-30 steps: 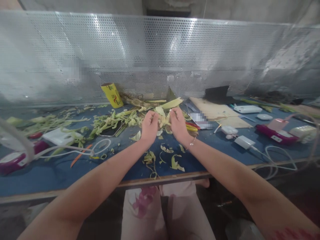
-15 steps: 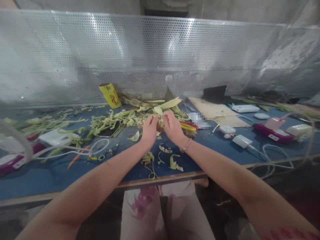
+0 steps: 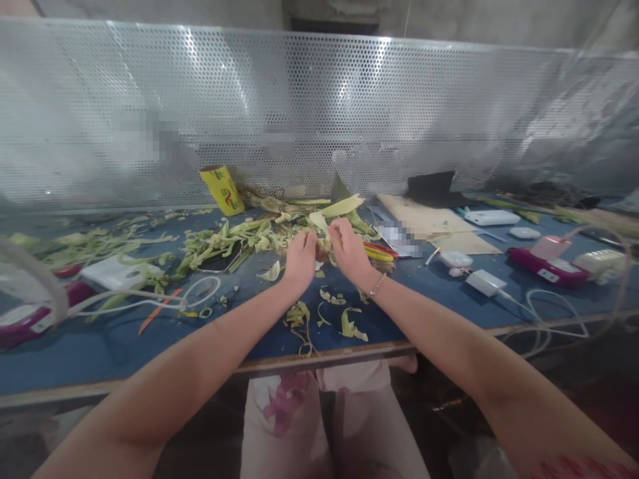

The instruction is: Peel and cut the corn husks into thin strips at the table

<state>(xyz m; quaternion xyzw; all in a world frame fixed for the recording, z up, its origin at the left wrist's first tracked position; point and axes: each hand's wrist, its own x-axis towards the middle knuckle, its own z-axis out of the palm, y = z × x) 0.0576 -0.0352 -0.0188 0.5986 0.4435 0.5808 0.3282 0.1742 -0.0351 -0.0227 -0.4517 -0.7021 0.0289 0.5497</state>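
Note:
My left hand (image 3: 300,259) and my right hand (image 3: 351,254) are close together over the blue table, fingers curled inward. Between them shows a small brownish-green plant piece (image 3: 323,251); the fingertips and most of what they grip are hidden. Just behind the hands lies a long pale green leaf (image 3: 337,209). A heap of wilted green stems and leaves (image 3: 224,239) spreads to the left. Nearer my body are loose torn leaf scraps (image 3: 352,324). Beside my right hand rest red and yellow handles (image 3: 379,252).
A yellow tube (image 3: 222,190) leans by the perforated metal screen (image 3: 329,106). On the right are cardboard (image 3: 424,216), a white charger (image 3: 486,283) with its cable, and a purple power strip (image 3: 546,266). White cables loop across the left side near a white box (image 3: 117,271).
My right hand has moved slightly right, opening a little more space between the hands. My left hand has barely moved, and the plants lie as before.

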